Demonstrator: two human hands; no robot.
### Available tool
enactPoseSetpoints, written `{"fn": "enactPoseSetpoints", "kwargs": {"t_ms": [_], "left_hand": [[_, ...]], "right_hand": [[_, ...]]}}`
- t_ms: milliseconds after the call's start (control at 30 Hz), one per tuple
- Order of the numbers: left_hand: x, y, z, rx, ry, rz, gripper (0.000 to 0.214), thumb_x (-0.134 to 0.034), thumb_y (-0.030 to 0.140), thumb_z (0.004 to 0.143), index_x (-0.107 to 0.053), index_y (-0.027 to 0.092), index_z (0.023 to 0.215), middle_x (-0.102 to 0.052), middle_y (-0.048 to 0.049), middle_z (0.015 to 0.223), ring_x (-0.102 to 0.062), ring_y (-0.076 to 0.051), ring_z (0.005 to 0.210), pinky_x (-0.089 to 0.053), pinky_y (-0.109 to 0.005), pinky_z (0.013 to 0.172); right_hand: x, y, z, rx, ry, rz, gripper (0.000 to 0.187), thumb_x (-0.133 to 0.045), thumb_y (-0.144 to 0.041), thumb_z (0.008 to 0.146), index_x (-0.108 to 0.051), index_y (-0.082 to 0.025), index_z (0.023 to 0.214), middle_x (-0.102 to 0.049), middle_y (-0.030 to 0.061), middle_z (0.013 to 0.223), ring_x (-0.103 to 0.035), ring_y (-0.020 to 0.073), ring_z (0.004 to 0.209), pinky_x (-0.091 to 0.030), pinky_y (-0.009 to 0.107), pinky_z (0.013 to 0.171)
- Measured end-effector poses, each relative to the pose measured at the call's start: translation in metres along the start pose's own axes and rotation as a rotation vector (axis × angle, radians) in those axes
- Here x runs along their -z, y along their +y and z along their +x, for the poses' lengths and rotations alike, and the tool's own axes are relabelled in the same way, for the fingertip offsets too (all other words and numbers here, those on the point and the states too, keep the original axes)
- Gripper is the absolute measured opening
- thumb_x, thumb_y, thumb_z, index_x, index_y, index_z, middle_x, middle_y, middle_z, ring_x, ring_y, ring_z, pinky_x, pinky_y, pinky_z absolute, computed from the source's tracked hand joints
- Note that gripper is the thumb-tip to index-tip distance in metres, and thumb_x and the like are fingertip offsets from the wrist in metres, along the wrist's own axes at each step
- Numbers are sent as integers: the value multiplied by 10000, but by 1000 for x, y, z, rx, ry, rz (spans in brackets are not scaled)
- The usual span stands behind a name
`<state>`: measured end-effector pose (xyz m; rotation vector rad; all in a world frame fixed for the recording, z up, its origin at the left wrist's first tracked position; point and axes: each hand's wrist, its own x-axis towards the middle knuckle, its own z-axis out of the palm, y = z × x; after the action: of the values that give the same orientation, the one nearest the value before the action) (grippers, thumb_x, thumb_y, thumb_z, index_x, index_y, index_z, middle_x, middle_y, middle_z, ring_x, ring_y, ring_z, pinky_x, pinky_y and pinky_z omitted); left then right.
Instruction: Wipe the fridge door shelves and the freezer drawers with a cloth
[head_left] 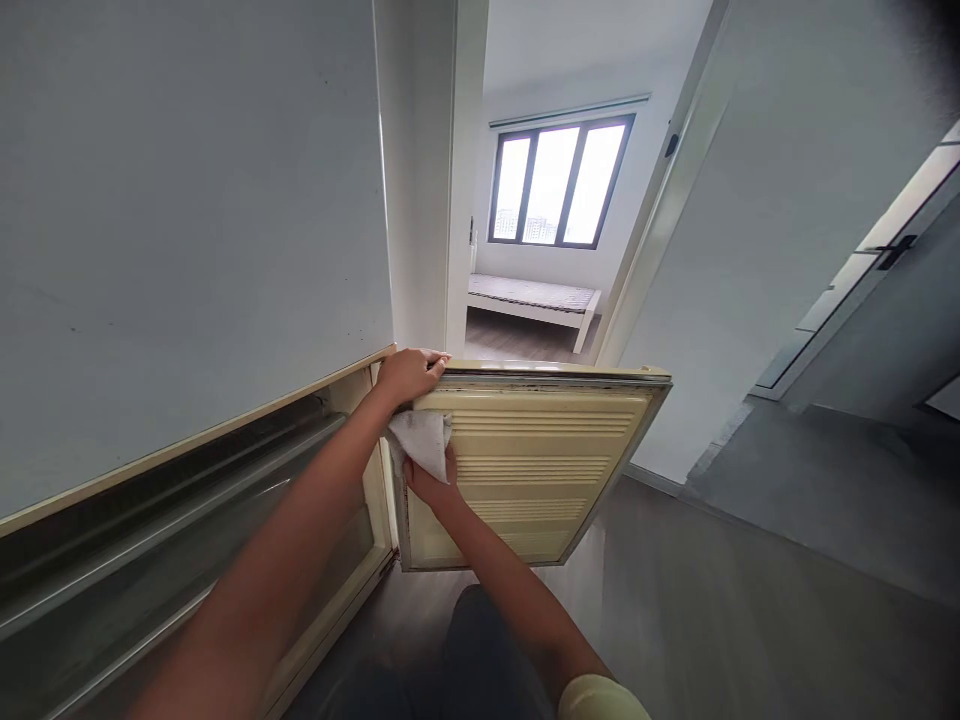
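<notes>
A cream fridge door (540, 490) stands swung open, its ribbed inner panel facing me. My left hand (411, 374) grips the top edge of this door close to the hinge side, fingers over the rim. Below it, my right hand (433, 482) presses a whitish-grey cloth (422, 440) against the inner panel near the hinge-side edge. The cloth partly covers the right fingers. Dark stains show along the grey door seal (555, 382) at the top. On the left, the open fridge compartment (225, 500) has clear drawer fronts or shelves, partly hidden by my left arm.
A white wall-like panel (187, 200) rises above the compartment. Behind the door, a doorway leads to a room with a bed frame (532, 295) and a window (562, 185). Grey wood-look floor (675, 600) lies at right, with another door (877, 260) beyond.
</notes>
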<state>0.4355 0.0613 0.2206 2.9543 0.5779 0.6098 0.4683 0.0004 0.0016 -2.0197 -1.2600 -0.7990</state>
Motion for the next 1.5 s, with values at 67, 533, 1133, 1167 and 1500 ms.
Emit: {"fn": "enactPoseSetpoints", "kwargs": {"t_ms": [67,533,1133,1167,1500], "left_hand": [[1,1,0,4,4,-8,464,-296,469,878,-627,362,1185,-706,32,1185,-629,-212,1077,-464,-292,792],[-3,-1,2,18,20,-8,483,-308,467,852,-654,331,1160,-737,2,1117,-646,-244,1031,-475,-323,776],[-3,0,3,28,23,-4,483,-297,471,853,-656,348,1151,-746,0,1087,-651,-243,1006,-466,-321,775],[-3,0,3,30,25,-1,486,-296,473,851,-656,345,1151,-746,-5,1087,-652,-249,1005,-467,-325,765],[-4,0,2,25,33,15,489,-275,480,868,-647,356,1160,-738,-11,1111,-649,-243,1024,-460,-325,765]], "right_hand": [[11,15,-12,-18,3,-33,432,-480,-331,882,-562,-188,1282,-614,111,1253,-484,266,1250,-364,460,1052],[112,209,-66,-509,323,-272,632,-279,-414,883,-401,25,1321,-439,317,1326,-376,361,1311,-352,528,1032],[67,188,-61,-453,371,-295,569,-276,-351,896,-439,36,1280,-442,334,1299,-335,372,1300,-301,594,1010],[55,171,-59,-424,343,-282,556,-302,-372,884,-482,5,1251,-477,309,1278,-375,368,1270,-318,594,998],[-24,21,-37,-80,-24,72,471,-357,-346,912,-556,-135,1283,-610,142,1237,-516,275,1210,-389,443,1046]]}}
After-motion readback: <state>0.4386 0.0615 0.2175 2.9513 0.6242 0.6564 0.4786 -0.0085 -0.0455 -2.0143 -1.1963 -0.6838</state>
